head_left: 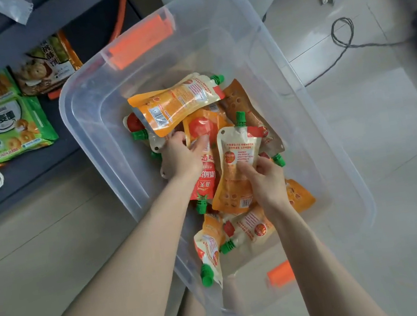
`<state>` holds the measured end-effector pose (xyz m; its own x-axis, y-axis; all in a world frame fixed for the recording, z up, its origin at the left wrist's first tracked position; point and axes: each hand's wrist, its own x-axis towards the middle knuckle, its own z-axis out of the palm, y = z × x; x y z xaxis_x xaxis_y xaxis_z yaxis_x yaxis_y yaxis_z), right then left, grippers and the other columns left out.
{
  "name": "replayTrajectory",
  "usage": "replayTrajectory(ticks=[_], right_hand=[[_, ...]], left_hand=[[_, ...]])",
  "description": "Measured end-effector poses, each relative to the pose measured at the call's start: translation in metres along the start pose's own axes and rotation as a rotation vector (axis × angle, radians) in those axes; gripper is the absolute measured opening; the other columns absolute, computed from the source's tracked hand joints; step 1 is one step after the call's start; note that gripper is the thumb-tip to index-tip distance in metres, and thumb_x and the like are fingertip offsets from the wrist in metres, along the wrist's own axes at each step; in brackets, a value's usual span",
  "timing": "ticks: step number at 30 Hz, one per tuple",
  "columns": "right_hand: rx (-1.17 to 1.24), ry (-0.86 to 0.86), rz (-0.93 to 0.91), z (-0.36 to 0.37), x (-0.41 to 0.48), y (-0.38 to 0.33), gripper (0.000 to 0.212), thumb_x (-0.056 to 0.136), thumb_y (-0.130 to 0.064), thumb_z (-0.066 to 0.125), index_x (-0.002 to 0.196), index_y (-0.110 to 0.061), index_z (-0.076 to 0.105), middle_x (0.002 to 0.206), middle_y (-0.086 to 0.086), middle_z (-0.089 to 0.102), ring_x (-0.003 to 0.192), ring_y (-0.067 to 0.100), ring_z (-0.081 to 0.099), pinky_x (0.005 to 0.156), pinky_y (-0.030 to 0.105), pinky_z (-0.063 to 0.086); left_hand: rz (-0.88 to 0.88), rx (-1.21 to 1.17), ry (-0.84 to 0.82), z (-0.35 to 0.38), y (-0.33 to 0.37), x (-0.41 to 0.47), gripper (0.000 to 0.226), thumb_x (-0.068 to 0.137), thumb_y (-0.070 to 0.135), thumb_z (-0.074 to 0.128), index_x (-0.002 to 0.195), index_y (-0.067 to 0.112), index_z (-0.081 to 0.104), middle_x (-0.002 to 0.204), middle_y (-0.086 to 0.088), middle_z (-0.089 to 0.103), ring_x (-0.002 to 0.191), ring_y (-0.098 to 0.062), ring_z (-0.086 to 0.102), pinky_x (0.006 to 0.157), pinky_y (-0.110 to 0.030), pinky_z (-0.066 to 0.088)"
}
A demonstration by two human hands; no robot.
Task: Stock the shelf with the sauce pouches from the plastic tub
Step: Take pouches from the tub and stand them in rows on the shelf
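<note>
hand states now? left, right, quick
Left hand: grips the red pouch.
Right hand: grips the cream pouch.

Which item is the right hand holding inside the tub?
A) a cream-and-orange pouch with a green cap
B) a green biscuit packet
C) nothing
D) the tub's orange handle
A: the right hand curls its fingers round the cream-and-orange pouch, its green cap pointing away, inside the plastic tub; the left hand grips a red pouch.

Bare forearms (135, 253), left hand (182, 156), right hand (266, 178)
</note>
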<state>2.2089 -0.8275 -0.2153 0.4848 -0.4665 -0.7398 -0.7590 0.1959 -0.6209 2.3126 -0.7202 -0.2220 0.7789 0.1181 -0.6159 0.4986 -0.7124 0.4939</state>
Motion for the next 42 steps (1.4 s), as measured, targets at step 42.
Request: replayTrajectory(ticks=[42], right_hand=[[0.069, -0.868, -0.681, 0.188, -0.517, -0.292, 0.024, 0.075, -0.038, 0.077, 0.097, -0.03, 0.071, 0.1, 0.003, 0.074, 0.089, 0.022, 0.072, 0.067, 0.03, 0.057]], left_hand=[[0.403, -0.849, 0.07, -0.573, -0.116, -0.341, 0.065, 0.041, 0.026, 0.088, 0.102, 0.022, 0.065, 0.099, -0.002, 0.074, 0.092, -0.02, 0.07, 0.078, -0.03, 0.053]])
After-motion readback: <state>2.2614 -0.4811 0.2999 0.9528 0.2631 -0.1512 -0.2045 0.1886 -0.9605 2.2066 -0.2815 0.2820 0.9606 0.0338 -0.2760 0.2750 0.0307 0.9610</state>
